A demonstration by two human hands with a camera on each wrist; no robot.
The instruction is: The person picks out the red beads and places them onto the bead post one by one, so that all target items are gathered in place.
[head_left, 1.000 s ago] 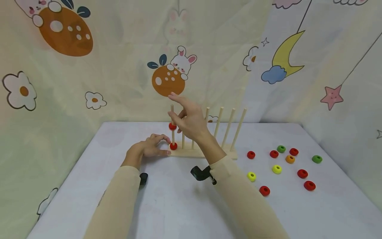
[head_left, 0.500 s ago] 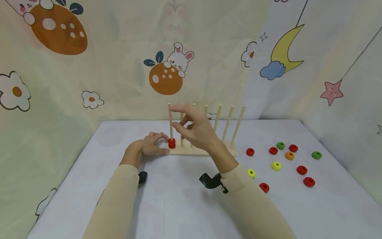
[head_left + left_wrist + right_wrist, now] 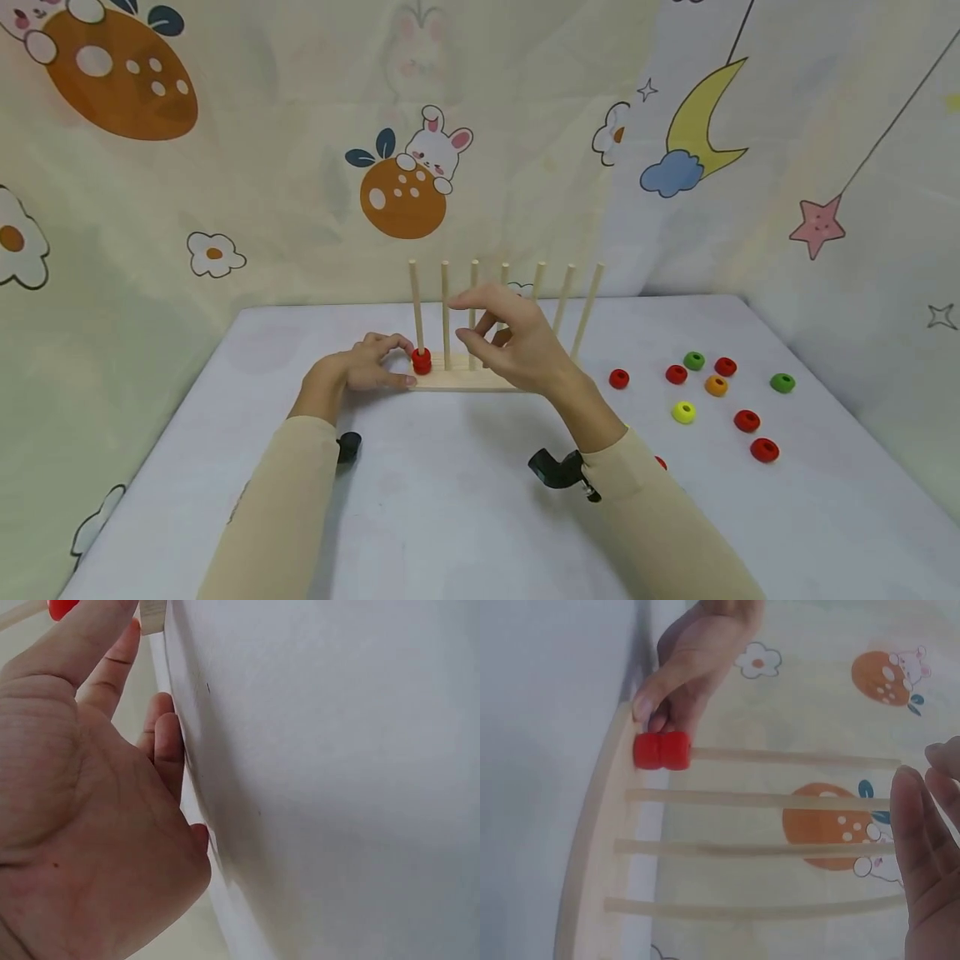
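A wooden peg rack [image 3: 465, 382] with several upright pegs stands on the table. Two red beads [image 3: 422, 361] sit stacked at the bottom of its leftmost peg; the right wrist view shows the same red beads [image 3: 661, 751] touching each other. At the rack's left end, my left hand [image 3: 363, 363] grips the base, thumb at the front corner and forefinger farther back. My right hand [image 3: 517, 342] hovers in front of the middle pegs, thumb and forefinger spread apart with nothing between them. It hides parts of those pegs and the base's right end.
Loose beads lie on the right of the white table [image 3: 450, 500]: several red beads [image 3: 765, 450], two green beads [image 3: 782, 383], an orange bead [image 3: 716, 385] and a yellow bead [image 3: 683, 412]. My right sleeve partly covers another red one. A patterned cloth [image 3: 300, 167] hangs behind the table.
The upper red bead has dropped down the leftmost peg onto the lower one. My right hand has moved away from that peg, rightward and lower. My left hand stays at the rack's end.
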